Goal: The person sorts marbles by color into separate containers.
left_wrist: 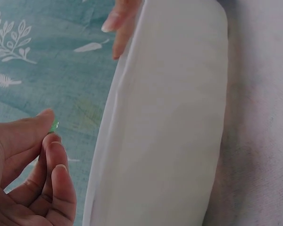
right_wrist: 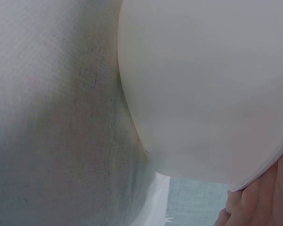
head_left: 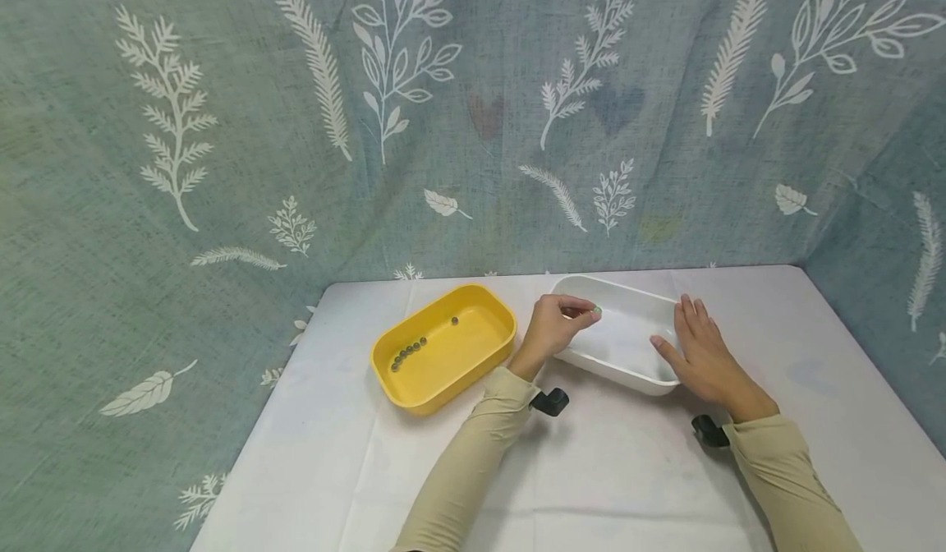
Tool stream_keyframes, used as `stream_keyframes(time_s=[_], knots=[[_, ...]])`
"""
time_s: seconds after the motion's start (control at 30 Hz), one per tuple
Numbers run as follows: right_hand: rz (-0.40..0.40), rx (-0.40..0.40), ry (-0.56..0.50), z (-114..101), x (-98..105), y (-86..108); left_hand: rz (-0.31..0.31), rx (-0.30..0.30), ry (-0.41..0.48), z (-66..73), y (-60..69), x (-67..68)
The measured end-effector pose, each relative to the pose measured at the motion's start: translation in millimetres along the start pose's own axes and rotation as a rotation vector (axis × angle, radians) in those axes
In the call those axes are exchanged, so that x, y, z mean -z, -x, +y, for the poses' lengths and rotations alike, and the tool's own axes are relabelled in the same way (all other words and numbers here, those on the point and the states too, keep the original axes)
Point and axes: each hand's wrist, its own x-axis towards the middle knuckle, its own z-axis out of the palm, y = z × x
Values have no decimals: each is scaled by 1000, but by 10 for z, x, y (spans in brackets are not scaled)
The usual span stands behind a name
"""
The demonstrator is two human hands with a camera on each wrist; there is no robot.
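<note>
My left hand [head_left: 550, 328] is over the left end of a white tray [head_left: 619, 378]. Between thumb and fingertips it pinches a small green glassy piece [left_wrist: 54, 125], mostly covered by the fingers. My right hand [head_left: 702, 355] rests at the tray's right end, its fingers extended along the rim and the thumb spread toward the inside. From the right wrist, part of that hand [right_wrist: 264, 200] shows against the tray's rim, with the tray wall [right_wrist: 203, 94] filling much of the view.
A yellow tray [head_left: 473, 369] stands to the left, angled on the white-covered table [head_left: 310, 453]. Inside it, several small dark round pieces [head_left: 409, 350] lie in a slanting row, and one more [head_left: 454, 320] lies apart. A leaf-patterned green cloth [head_left: 473, 166] hangs behind the table.
</note>
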Motion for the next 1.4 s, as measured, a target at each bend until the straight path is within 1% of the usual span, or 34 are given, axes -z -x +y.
stream_keyframes(time_s=[0.33,0.63,0.93,1.13,1.23,1.4], knots=[[10,3,17,5,-7,-14,-2,13,-13,-39,-1,-19],[7,7,3,-22,6,-3,-4,19,-22,-66,13,-31],[6,6,-1,-34,7,7,3,4,-35,-95,8,-46],[2,6,-6,-28,3,15,20,-15,-48,-101,16,-29],[1,4,-6,-20,1,16,29,-15,-47,-100,31,-3],[14,9,-2,-5,-4,16,52,-25,-18,-94,75,66]])
